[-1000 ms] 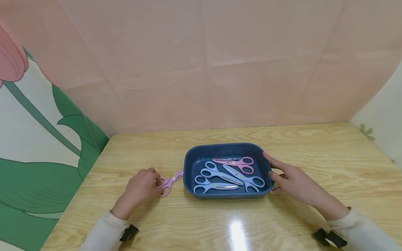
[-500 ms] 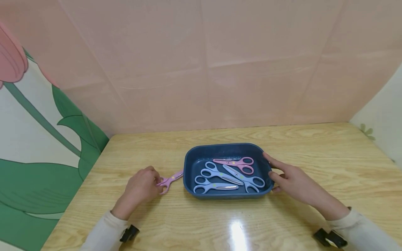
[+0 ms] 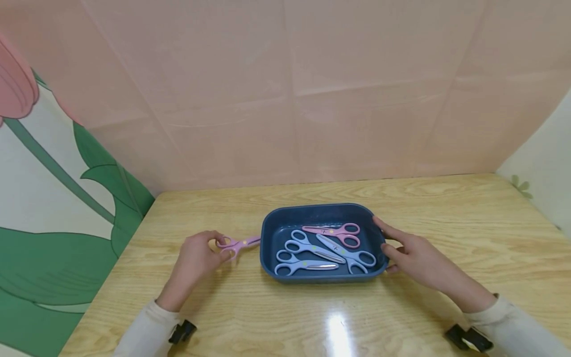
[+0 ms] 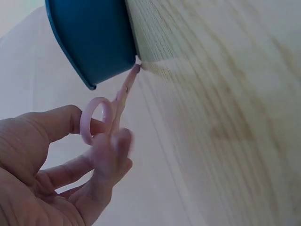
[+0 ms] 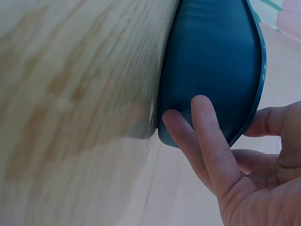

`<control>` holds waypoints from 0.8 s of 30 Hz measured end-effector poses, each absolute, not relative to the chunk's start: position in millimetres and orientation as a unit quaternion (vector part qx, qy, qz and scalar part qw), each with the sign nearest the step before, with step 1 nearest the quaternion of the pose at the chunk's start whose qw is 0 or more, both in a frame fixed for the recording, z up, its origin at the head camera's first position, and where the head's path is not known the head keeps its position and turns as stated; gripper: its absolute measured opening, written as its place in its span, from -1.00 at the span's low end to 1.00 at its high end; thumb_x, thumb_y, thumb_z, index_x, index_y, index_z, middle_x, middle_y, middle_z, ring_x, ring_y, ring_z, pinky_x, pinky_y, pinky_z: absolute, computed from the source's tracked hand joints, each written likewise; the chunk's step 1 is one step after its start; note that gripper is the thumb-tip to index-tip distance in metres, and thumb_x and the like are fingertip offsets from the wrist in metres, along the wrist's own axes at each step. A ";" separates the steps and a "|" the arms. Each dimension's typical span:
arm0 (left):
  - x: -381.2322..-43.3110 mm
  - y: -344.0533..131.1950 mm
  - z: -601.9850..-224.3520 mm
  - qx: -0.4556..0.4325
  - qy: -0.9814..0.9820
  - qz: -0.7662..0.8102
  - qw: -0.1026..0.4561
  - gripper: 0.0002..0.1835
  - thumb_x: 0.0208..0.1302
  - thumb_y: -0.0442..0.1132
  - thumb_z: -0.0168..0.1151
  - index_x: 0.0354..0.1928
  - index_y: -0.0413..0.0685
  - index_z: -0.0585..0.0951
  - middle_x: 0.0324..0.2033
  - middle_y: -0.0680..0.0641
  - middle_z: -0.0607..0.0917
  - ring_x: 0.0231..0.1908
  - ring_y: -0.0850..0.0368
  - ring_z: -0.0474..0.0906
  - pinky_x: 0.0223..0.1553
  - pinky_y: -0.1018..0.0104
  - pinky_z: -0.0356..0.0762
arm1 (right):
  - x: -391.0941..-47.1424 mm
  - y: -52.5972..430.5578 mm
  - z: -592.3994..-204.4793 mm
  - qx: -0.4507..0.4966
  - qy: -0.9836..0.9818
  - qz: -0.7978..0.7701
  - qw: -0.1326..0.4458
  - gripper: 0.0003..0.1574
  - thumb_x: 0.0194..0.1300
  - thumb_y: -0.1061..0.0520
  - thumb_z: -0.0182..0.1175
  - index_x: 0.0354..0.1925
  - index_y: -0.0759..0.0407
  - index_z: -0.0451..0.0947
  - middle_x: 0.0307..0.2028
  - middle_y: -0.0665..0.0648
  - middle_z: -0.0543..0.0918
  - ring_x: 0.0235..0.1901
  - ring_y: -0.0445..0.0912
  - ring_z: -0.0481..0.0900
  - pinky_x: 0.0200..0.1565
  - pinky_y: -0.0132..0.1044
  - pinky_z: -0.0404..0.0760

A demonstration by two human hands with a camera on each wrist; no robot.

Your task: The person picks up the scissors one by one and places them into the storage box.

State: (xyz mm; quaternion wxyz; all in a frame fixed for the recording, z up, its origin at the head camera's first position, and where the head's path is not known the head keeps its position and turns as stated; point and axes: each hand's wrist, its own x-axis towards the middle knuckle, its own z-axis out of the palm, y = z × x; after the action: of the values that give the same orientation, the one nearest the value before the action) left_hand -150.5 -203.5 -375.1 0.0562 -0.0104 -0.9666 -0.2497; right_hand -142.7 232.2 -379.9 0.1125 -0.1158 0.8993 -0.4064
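Observation:
My left hand (image 3: 198, 260) holds a pair of pink scissors (image 3: 243, 243) by the finger loops, with the thumb and fingers around them. In the left wrist view the scissors (image 4: 123, 92) slant, handles raised off the table, and the tip lies low beside the box's end wall. My right hand (image 3: 415, 260) grips the right end of the dark blue box (image 3: 321, 278); the right wrist view shows fingers (image 5: 207, 122) against its outer wall and the thumb at the rim. Inside lie several light blue scissors (image 3: 308, 265) and one pink pair (image 3: 330, 231).
The box sits near the middle of a wood-grain table (image 3: 285, 317). A pink wall covering (image 3: 285, 99) rises behind the table's back edge. A wall with painted leaves (image 3: 53, 267) stands on the left, and a pale wall (image 3: 548, 173) on the right.
The left hand has shifted its hold on the pink scissors' handles, which have swung slightly away from me, so the blades lie more level. The right hand and the box stay put.

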 end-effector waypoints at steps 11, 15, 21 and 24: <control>-154.8 -206.4 -375.8 0.019 -0.949 -0.313 0.046 -0.80 0.07 -0.29 0.46 -0.23 -0.10 0.70 -0.41 -0.09 0.75 -0.68 0.25 0.51 -0.66 0.37 0.46 | -142.6 231.9 -379.1 -0.113 0.901 -0.404 0.112 -0.21 0.54 0.10 -0.03 0.59 -0.04 -0.08 0.34 0.58 0.32 -0.38 -0.16 0.75 -0.31 -0.32 0.74; -156.0 -207.2 -376.4 0.019 -0.952 -0.301 0.053 -0.82 0.04 -0.29 0.51 -0.28 -0.05 0.73 -0.26 -0.09 0.78 -0.64 0.24 0.45 -0.63 0.38 0.42 | -142.8 232.5 -379.0 -0.115 0.901 -0.404 0.112 -0.21 0.54 0.09 -0.03 0.59 -0.04 -0.08 0.35 0.57 0.32 -0.38 -0.17 0.74 -0.30 -0.33 0.74; -155.5 -207.8 -376.5 0.015 -0.960 -0.274 0.063 -0.81 0.00 -0.26 0.53 -0.29 -0.01 0.75 -0.23 -0.06 0.80 -0.56 0.20 0.38 -0.54 0.36 0.31 | -143.1 232.6 -379.6 -0.114 0.898 -0.409 0.113 -0.21 0.54 0.10 -0.02 0.59 -0.06 -0.08 0.35 0.58 0.31 -0.39 -0.15 0.74 -0.30 -0.32 0.74; -155.6 -207.7 -377.0 0.017 -0.960 -0.272 0.063 -0.79 0.01 -0.23 0.53 -0.27 0.02 0.75 -0.24 -0.04 0.78 -0.49 0.20 0.52 -0.50 0.36 0.40 | -143.2 232.7 -379.5 -0.113 0.899 -0.408 0.113 -0.20 0.53 0.10 -0.02 0.59 -0.07 -0.08 0.35 0.58 0.30 -0.39 -0.15 0.74 -0.31 -0.34 0.74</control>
State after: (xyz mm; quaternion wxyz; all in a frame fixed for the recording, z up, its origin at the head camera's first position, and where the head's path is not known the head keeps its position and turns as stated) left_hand -155.6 -207.7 -377.0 0.0629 0.0168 -0.9602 -0.2715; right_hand -143.2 232.7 -379.5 0.1134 -0.1125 0.8988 -0.4083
